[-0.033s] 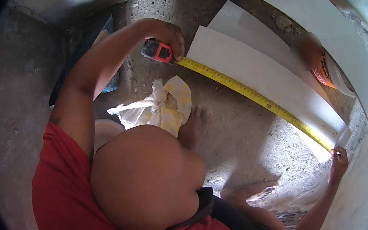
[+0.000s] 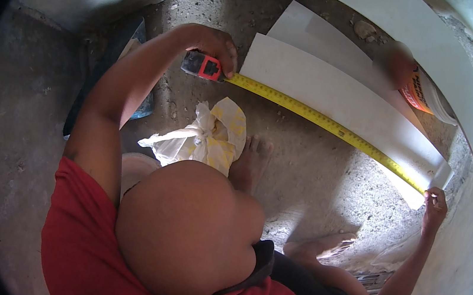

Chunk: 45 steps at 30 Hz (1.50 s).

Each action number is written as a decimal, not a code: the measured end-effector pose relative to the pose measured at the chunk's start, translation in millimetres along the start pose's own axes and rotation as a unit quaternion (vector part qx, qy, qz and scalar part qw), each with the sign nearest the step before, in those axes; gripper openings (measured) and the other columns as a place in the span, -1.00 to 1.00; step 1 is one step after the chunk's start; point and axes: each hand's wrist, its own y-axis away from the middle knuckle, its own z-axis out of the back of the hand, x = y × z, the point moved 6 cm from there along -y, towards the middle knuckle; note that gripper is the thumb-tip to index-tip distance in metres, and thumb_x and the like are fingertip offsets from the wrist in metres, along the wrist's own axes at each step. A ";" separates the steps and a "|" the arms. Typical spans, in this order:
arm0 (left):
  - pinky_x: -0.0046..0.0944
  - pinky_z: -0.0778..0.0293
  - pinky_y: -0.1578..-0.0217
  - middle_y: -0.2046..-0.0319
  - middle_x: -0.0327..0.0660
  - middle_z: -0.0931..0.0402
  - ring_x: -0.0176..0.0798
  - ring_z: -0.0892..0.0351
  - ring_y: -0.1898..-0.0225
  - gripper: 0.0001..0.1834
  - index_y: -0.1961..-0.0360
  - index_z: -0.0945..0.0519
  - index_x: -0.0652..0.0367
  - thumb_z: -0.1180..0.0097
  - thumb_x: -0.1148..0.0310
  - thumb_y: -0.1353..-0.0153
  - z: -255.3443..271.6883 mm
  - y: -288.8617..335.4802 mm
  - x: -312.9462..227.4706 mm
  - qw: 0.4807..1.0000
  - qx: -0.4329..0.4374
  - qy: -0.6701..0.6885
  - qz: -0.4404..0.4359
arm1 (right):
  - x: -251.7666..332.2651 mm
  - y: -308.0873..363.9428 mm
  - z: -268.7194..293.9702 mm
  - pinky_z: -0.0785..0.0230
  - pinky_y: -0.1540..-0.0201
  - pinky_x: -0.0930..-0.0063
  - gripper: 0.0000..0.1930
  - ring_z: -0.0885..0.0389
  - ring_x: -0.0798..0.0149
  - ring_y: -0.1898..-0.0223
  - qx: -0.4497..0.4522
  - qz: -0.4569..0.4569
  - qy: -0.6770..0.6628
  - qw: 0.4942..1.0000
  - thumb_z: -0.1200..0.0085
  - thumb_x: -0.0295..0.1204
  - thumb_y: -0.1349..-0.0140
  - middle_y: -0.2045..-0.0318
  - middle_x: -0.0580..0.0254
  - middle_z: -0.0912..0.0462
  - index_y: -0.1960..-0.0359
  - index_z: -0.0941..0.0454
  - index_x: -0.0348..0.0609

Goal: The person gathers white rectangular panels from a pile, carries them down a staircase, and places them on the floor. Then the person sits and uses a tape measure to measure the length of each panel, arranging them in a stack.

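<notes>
My left hand (image 2: 216, 48) is closed at the black and red tape measure (image 2: 202, 65), its fingertips where the yellow blade leaves the case. Stretched toward the right, the yellow tape blade (image 2: 312, 116) slants along the near edge of a long white panel (image 2: 312, 74). At the blade's far right end, my right hand (image 2: 435, 207) pinches the tip beside the panel's corner. Behind this panel lies another white panel (image 2: 314, 31), partly covered by it. A crumpled white and yellow plastic bag (image 2: 214, 135) sits near my bare foot (image 2: 251, 164).
A larger white panel (image 2: 418, 37) reaches along the upper right by the wall. A white bucket with an orange label (image 2: 426, 93) stands between panels, next to a blurred brown rounded shape (image 2: 395, 65). Left, a dark blue object (image 2: 145, 107) is partly behind my arm. The concrete floor (image 2: 304, 180) is rough.
</notes>
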 end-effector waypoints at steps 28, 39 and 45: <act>-0.40 -0.50 0.48 0.45 -0.30 -0.61 -0.44 -0.55 0.49 -0.68 0.28 -0.68 0.14 -0.42 0.24 0.05 1.5 -15.6 7.9 1.000 0.007 -0.003 0.010 | 32.4 -11.5 -27.5 -0.25 0.26 0.51 -0.90 -0.43 0.47 0.34 0.054 -0.011 0.073 0.996 -0.17 -0.43 -0.17 0.39 0.41 -0.49 0.40 -0.50 -0.10; -0.40 -0.48 0.48 0.43 -0.26 -0.63 -0.46 -0.54 0.49 -0.66 0.26 -0.70 0.19 -0.39 0.22 0.02 4.8 -13.3 1.5 1.000 0.020 -0.018 0.000 | 37.5 -12.1 -28.7 -0.24 0.25 0.50 -0.88 -0.45 0.45 0.32 0.049 -0.001 0.090 0.995 -0.20 -0.39 -0.15 0.38 0.40 -0.51 0.40 -0.52 -0.11; -0.38 -0.50 0.49 0.43 -0.25 -0.62 -0.44 -0.54 0.53 -0.65 0.25 -0.69 0.19 -0.40 0.23 0.04 8.9 -14.7 -2.8 1.000 0.021 -0.016 0.005 | 34.3 -12.3 -28.2 -0.26 0.23 0.49 -0.86 -0.47 0.44 0.30 0.052 -0.009 0.080 0.995 -0.20 -0.36 -0.17 0.37 0.41 -0.53 0.39 -0.53 -0.11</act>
